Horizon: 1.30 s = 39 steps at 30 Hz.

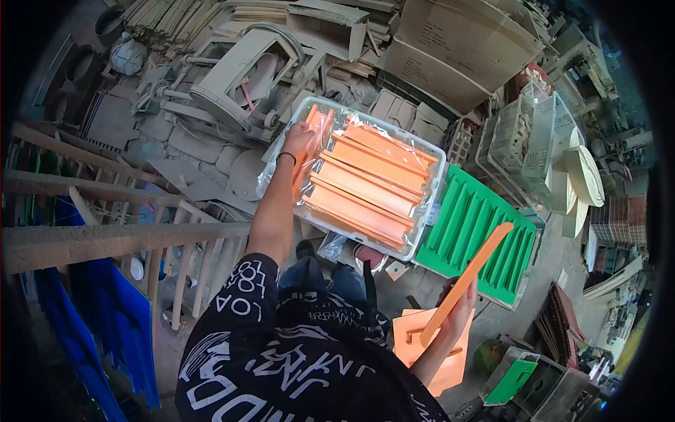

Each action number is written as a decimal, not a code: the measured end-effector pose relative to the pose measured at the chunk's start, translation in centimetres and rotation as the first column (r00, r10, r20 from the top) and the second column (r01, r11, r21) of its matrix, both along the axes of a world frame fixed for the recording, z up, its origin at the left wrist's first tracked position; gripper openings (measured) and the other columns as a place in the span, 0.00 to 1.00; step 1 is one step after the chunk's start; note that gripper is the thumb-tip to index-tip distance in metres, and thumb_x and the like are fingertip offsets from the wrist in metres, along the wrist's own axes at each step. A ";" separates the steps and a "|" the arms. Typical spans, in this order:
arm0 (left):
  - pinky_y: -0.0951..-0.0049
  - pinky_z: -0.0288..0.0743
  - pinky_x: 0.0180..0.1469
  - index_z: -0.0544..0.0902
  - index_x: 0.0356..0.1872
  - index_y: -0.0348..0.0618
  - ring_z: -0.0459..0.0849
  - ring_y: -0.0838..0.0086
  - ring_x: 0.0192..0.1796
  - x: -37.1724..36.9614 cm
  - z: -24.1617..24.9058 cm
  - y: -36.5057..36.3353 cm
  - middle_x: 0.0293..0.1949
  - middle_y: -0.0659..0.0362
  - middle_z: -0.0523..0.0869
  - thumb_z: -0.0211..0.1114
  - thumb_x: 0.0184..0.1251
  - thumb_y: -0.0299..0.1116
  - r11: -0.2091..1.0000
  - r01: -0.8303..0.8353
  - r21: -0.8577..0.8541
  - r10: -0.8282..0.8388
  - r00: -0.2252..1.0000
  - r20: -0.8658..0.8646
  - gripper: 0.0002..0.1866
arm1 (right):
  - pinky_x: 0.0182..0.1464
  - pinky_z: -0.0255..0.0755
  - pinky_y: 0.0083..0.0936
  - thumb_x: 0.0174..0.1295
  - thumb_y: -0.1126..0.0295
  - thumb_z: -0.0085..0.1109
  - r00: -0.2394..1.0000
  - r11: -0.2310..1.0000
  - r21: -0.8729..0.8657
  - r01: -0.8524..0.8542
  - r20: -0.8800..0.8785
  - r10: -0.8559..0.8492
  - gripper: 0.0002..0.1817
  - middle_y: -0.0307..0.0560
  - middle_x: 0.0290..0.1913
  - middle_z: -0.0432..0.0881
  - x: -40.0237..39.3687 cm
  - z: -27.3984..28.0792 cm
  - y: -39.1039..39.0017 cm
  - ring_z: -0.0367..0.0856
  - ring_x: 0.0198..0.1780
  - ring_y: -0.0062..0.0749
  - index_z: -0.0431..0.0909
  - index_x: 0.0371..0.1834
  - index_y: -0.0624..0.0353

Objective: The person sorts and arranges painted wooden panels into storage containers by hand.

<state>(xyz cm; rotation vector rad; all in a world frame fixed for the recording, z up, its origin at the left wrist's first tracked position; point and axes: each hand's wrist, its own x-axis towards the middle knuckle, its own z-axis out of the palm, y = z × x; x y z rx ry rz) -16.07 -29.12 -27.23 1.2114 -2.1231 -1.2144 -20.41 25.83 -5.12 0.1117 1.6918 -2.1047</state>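
Observation:
A white plastic tub (439, 176) lined with clear film holds several long orange strips (365, 176) laid side by side. At the tub's left end my left hand (301, 138) reaches in, its fingers closed on an orange strip (315, 116) standing along that side; part of the grip is hidden. My right hand (460, 309), low on the right, is closed around a single long orange slat (472, 273), held tilted in the air. Under that hand lie flat orange panels (408, 330), one with a slot-like mark.
A green ribbed panel (485, 225) adjoins the tub's right side. Wooden rails (126, 243) stand at left, with blue panels (123, 309) below. A dusty machine (242, 77) and a large cardboard box (457, 53) are behind. White crates (524, 133) stand at right.

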 end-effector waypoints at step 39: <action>0.51 0.72 0.38 0.75 0.35 0.40 0.79 0.48 0.36 -1.2 7.1 -0.6 0.29 0.42 0.80 0.49 0.64 0.37 0.949 0.164 -0.270 -0.050 0.923 0.382 0.12 | 0.55 0.64 0.33 0.58 0.72 0.50 0.597 0.640 0.721 -0.266 -0.398 0.696 0.18 0.63 0.53 0.71 -10.4 -12.1 -23.3 0.70 0.54 0.52 0.69 0.51 0.70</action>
